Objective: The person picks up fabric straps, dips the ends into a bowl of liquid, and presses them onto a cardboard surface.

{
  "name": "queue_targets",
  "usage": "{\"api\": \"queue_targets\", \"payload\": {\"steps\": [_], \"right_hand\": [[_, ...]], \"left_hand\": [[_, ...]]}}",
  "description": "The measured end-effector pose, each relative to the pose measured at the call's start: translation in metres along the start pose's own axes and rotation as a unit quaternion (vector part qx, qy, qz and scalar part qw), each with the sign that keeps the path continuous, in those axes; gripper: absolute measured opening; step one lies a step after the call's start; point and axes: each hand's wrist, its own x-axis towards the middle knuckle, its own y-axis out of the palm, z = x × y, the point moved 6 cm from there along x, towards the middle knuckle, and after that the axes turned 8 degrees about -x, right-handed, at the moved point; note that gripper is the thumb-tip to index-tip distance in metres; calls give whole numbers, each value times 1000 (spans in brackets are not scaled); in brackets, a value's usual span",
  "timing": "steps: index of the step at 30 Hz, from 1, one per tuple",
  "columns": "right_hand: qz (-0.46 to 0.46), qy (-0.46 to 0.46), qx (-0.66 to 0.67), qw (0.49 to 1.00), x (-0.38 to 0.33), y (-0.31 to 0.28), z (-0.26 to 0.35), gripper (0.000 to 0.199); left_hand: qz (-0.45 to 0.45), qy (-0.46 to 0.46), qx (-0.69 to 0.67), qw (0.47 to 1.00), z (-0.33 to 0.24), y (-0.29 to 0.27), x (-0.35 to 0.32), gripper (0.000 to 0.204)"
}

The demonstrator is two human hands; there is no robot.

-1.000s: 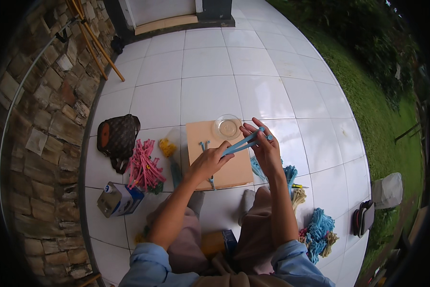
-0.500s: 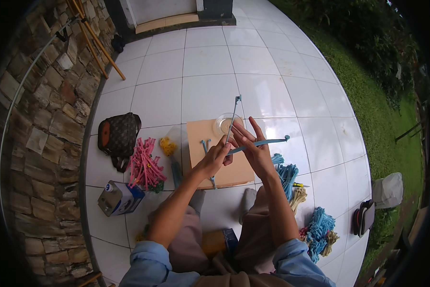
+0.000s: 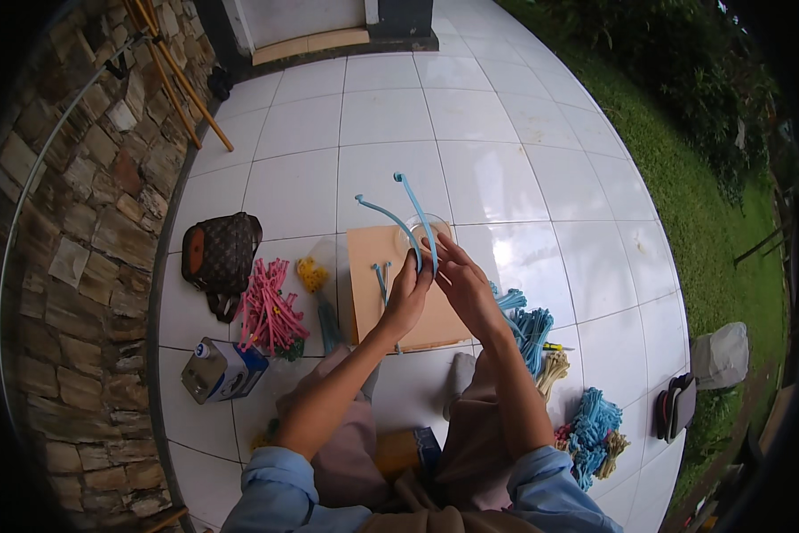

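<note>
In front of me, two narrow blue strips [image 3: 414, 200] with small curled ends rise from my hands and fan apart. Their lower ends meet between the fingers of my left hand [image 3: 408, 293], closed around them. My right hand [image 3: 467, 289] is against the right-hand strip, its fingertips bent around the strip's lower part. Below both hands lies a tan board [image 3: 368, 249], with a few more blue strips [image 3: 381, 282] on it. A clear round dish [image 3: 410, 233] stands by its far edge, partly hidden behind the strips and fingers.
Left of the board are pink strips [image 3: 273, 306], a yellow bundle [image 3: 311, 274], a brown bag [image 3: 222, 253] and a metal can [image 3: 222, 369]. To the right lie blue bundles [image 3: 531, 338], beige strips [image 3: 553, 373] and a blue pile [image 3: 593, 422]. A stone wall [image 3: 88, 240] borders the left.
The two strips have swung from pointing up and right to both rising up and left. My hands have come closer together, and my right hand's spread fingers have drawn in toward the strip.
</note>
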Motion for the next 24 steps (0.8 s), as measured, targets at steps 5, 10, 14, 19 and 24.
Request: {"api": "queue_targets", "payload": {"steps": [5, 10, 14, 19, 24], "right_hand": [[-85, 30, -134, 987, -3, -5, -17, 43], [-160, -56, -137, 976, -5, -5, -9, 31], [-172, -67, -254, 950, -10, -7, 17, 29], [-23, 23, -353, 935, -20, 2, 25, 26], [56, 92, -370, 923, -28, 4, 18, 26]], "left_hand": [[-27, 91, 155, 983, 1, 16, -15, 20], [-58, 114, 377, 917, -22, 24, -24, 23], [-142, 118, 171, 968, -28, -28, -12, 23], [-41, 32, -72, 996, -59, -47, 16, 48], [-36, -1, -111, 993, -65, -59, 15, 36]]}}
